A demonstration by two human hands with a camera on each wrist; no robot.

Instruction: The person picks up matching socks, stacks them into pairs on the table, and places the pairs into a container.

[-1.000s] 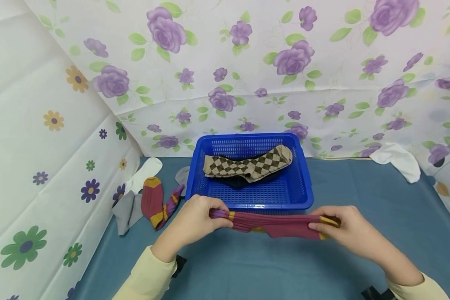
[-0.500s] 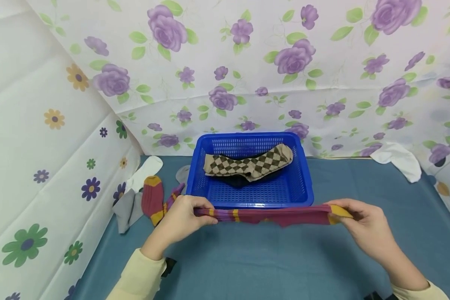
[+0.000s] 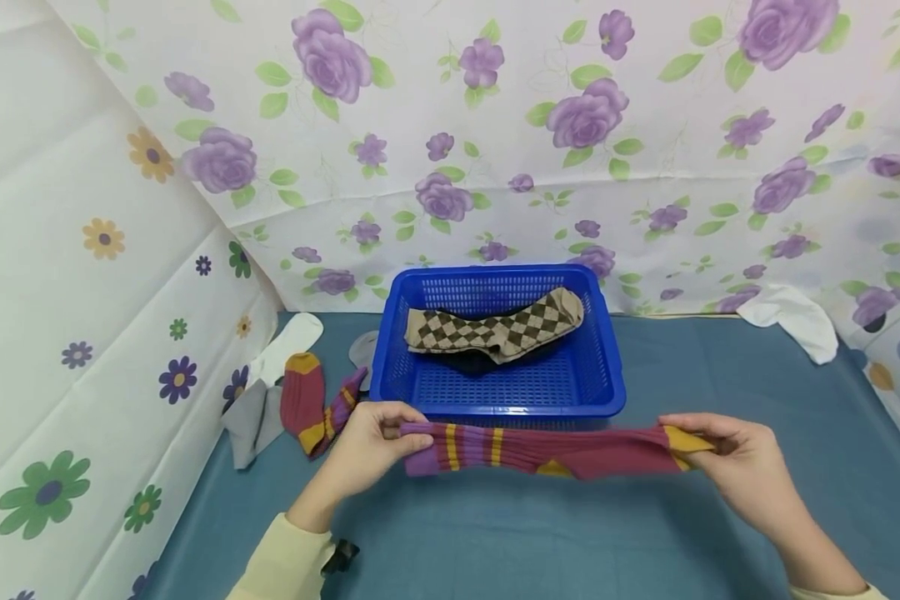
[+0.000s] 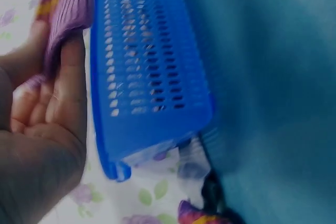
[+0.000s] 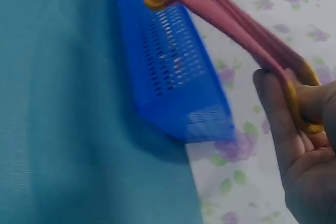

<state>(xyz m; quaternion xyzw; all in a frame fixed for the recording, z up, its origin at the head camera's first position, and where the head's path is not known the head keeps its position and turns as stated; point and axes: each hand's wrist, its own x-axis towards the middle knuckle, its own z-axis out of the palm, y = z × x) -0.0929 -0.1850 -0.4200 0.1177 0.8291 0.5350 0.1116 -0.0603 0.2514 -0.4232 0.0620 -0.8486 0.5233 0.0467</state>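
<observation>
A maroon sock (image 3: 607,450) with a purple-and-yellow striped cuff and a yellow heel and toe is stretched sideways between my hands, in front of the basket. My left hand (image 3: 378,446) pinches the purple cuff (image 4: 73,3) between thumb and fingers. At the other end, my right hand (image 3: 742,467) pinches the yellow toe (image 5: 304,103). Behind the sock stands a blue plastic basket (image 3: 607,392). Inside it a beige-and-brown argyle sock (image 3: 495,329) lies on something black (image 3: 468,362).
On the left of the blue cloth (image 3: 540,542) lie a matching maroon sock (image 3: 303,396), a grey sock (image 3: 251,425) and a white sock (image 3: 292,342). Another grey item (image 3: 363,350) is partly behind the basket. A white sock (image 3: 791,321) lies at the far right, by the flowered backdrop.
My hands have moved apart, drawing the sock out longer. The right hand's grip now sits at the yellow toe. Since half a second ago the sock's striped cuff has spread wider and hangs flatter.
</observation>
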